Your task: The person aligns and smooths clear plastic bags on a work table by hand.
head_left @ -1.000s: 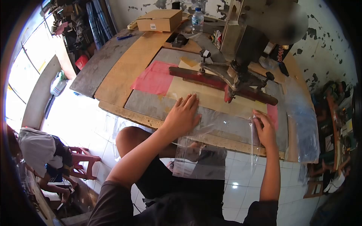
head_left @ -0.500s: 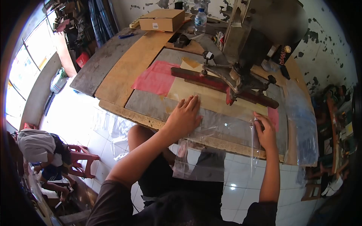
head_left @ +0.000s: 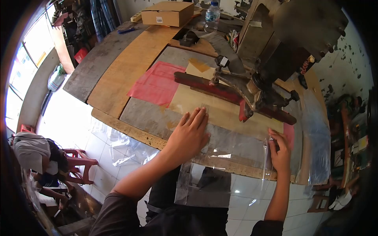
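A clear plastic sheet (head_left: 220,151) lies over the front of the grey machine bed (head_left: 145,112) and hangs past its wooden edge above my lap. My left hand (head_left: 190,131) rests flat on the sheet's left part, fingers stretched toward the cream strip (head_left: 197,101). At the sheet's right edge, my right hand (head_left: 280,152) has its fingers bent, with the edge between thumb and fingertips. Just beyond both hands, a long red-and-dark press bar (head_left: 228,94) on a metal bracket stands over the cream strip. Pink material (head_left: 157,83) shows at the strip's left end.
Behind the bed are a cardboard box (head_left: 167,15), a water bottle (head_left: 212,17) and a blue pen-like tool (head_left: 126,30). Stacked clear plastic (head_left: 317,145) hangs at the right edge. Another person (head_left: 35,155) is low at left, beside a red stool (head_left: 78,163).
The view has shifted and tilted slightly, bringing the bed a little closer. Both hands keep nearly the same places on the plastic sheet, and the press bar looks unmoved.
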`<state>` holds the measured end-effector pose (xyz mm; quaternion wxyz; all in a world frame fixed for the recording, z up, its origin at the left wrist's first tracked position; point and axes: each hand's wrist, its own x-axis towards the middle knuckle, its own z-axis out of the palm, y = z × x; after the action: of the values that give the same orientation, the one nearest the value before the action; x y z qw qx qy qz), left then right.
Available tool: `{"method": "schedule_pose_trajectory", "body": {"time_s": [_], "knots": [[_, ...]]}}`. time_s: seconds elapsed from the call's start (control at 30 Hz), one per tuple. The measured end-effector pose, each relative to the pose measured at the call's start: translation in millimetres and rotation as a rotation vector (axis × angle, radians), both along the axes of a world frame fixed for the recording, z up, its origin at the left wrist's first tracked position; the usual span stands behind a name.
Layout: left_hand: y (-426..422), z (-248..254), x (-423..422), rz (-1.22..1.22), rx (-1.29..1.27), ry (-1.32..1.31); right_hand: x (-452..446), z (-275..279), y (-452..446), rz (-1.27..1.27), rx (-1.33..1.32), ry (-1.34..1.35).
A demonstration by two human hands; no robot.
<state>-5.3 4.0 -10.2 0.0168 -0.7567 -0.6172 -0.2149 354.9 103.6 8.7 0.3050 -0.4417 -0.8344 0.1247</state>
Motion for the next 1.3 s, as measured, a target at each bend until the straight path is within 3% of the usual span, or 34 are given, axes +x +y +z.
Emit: {"method": "schedule_pose_trajectory", "body": {"time_s": [0.3,1.07,1.3], "knots": [[-1,9,-3,0.002,-0.068,-0.025,0,0,3,0.001,0.013,-0.026],[39,11,-17,-0.061,-0.09,0.229,-4,4,38,0.03,0.102,-0.147],[46,5,-18,-0.056,-0.053,0.126,-8,5,45,0.029,0.082,-0.1]]}}
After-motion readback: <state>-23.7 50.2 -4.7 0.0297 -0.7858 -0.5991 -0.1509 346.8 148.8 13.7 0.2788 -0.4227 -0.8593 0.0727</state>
